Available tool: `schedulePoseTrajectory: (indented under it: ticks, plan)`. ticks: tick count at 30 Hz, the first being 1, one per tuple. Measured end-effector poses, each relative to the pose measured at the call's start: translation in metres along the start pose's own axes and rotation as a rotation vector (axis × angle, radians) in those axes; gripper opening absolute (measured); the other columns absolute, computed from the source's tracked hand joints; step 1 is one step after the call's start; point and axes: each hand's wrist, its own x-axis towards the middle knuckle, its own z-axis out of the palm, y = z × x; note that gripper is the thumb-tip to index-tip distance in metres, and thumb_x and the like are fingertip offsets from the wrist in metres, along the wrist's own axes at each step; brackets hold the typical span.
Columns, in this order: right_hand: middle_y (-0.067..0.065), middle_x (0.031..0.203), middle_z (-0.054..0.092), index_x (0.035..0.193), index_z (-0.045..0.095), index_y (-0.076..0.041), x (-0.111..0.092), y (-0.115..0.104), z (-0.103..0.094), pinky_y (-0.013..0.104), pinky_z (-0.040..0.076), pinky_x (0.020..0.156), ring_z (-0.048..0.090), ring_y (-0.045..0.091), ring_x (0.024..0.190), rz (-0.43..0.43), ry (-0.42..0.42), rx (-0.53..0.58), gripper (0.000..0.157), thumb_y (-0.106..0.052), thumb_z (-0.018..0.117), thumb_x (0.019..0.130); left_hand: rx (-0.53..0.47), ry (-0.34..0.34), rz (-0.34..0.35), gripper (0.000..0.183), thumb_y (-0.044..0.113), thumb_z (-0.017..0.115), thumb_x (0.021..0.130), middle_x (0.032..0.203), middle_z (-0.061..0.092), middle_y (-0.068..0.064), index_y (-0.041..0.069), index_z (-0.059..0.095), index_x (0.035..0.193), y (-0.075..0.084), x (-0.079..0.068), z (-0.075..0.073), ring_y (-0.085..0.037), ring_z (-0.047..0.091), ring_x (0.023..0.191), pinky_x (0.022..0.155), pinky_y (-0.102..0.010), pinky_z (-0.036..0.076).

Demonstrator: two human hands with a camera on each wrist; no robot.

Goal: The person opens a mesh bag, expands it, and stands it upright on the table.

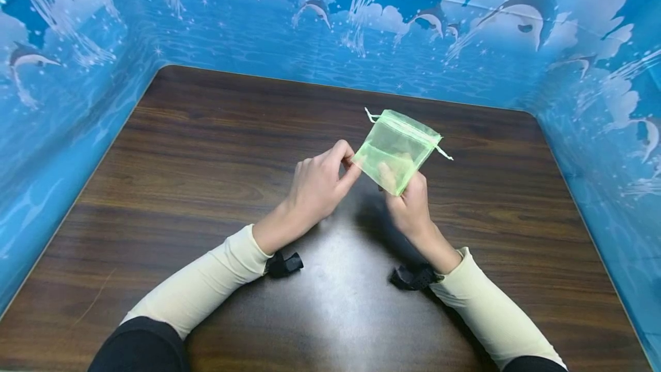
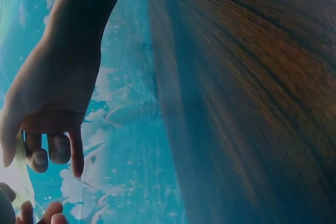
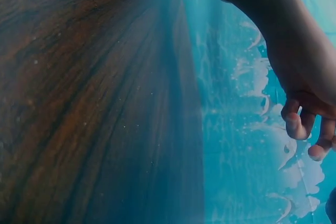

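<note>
A sheer light-green drawstring pouch (image 1: 405,136) is held up over the table, its gathered top and white cord ends facing away from me. My left hand (image 1: 322,179) pinches its left bottom corner between thumb and forefinger. At the lower right edge my right hand (image 1: 410,202) grips the pouch, its thumb and a finger showing through the mesh. In the left wrist view, a pale strip of the pouch (image 2: 21,177) appears beside the left hand (image 2: 52,93). The right wrist view has the right hand (image 3: 310,87) with its fingers curled; the pouch is out of that frame.
Below the hands spreads a dark wood-grain table (image 1: 206,131) with rounded far corners. A blue dolphin-print sheet (image 1: 258,39) rises around its back and sides. Black wrist cameras, the left camera (image 1: 284,264) and the right camera (image 1: 413,276), sit under the cream sleeves.
</note>
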Motion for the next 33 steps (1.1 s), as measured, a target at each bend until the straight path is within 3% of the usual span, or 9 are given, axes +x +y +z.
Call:
schedulePoseTrajectory:
  ticks: [6,11,16,19,27,33]
  plan:
    - [0.017,0.079,0.06,0.097,0.064,0.007,-0.0017,-0.0008,-0.0007,0.031,0.048,0.072,0.057,0.023,0.072,-0.037,-0.065,-0.038,0.01,-0.001,0.06,0.099,0.044,0.076,0.038,0.02,0.023,0.052,0.103,0.063,0.049,0.001,0.013,0.054,0.085,0.0003,-0.001,0.0001,-0.019,0.042,0.046,0.043,-0.037,0.034]
    - [0.02,0.082,0.063,0.099,0.066,0.008,-0.0006,0.0002,-0.0022,0.046,0.047,0.086,0.058,0.034,0.084,-0.058,-0.052,-0.109,0.011,0.0,0.058,0.098,0.119,0.141,0.107,0.018,0.015,0.054,0.098,0.062,0.045,0.0,0.01,0.05,0.08,-0.0024,-0.0012,0.0027,-0.017,0.034,0.044,0.04,-0.035,0.03]
    - [0.014,0.069,0.051,0.087,0.059,0.003,0.004,0.0024,-0.0038,0.049,0.047,0.092,0.05,0.032,0.072,-0.08,-0.016,-0.172,0.038,-0.023,0.047,0.112,0.257,0.252,0.207,0.014,0.007,0.058,0.089,0.063,0.044,-0.003,0.008,0.048,0.079,-0.0052,0.0004,0.0053,-0.013,0.029,0.043,0.035,-0.035,0.031]
    - [0.012,0.066,0.047,0.086,0.058,0.003,0.0062,0.0026,-0.003,0.049,0.048,0.099,0.047,0.028,0.067,-0.073,0.006,-0.178,0.047,-0.032,0.042,0.113,0.299,0.285,0.222,0.013,0.006,0.058,0.086,0.064,0.043,-0.003,0.007,0.047,0.08,-0.0051,0.0013,0.0058,-0.013,0.03,0.041,0.034,-0.035,0.032]
    - [0.014,0.07,0.057,0.092,0.064,0.004,0.0042,0.0046,0.0006,0.051,0.047,0.106,0.067,0.037,0.091,-0.048,0.012,-0.194,0.052,-0.036,0.039,0.114,0.286,0.199,0.139,0.012,0.01,0.058,0.086,0.066,0.045,-0.004,0.007,0.046,0.085,-0.0045,-0.0013,0.0072,-0.019,0.04,0.038,0.035,-0.038,0.037]
    - [0.019,0.076,0.063,0.094,0.065,0.007,0.0059,0.0048,-0.0026,0.05,0.047,0.102,0.062,0.035,0.079,-0.104,0.003,-0.164,0.054,-0.037,0.04,0.114,0.103,0.013,0.054,0.022,0.026,0.062,0.09,0.066,0.051,0.0,0.011,0.047,0.093,-0.0014,-0.0008,-0.0022,-0.019,0.041,0.044,0.043,-0.032,0.03]
